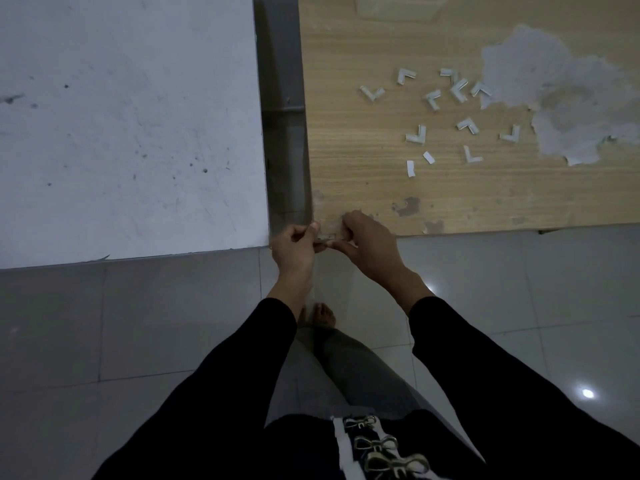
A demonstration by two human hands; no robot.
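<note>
now my left hand and right hand both pinch one small white corner piece at the near corner of the tabletop. it seems light, stiff and easy to drop, so i hold its ends.

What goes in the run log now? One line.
left hand: pinches small piece | right hand: pinches small piece | place: wooden table corner | nearby: L-shaped pieces
</note>
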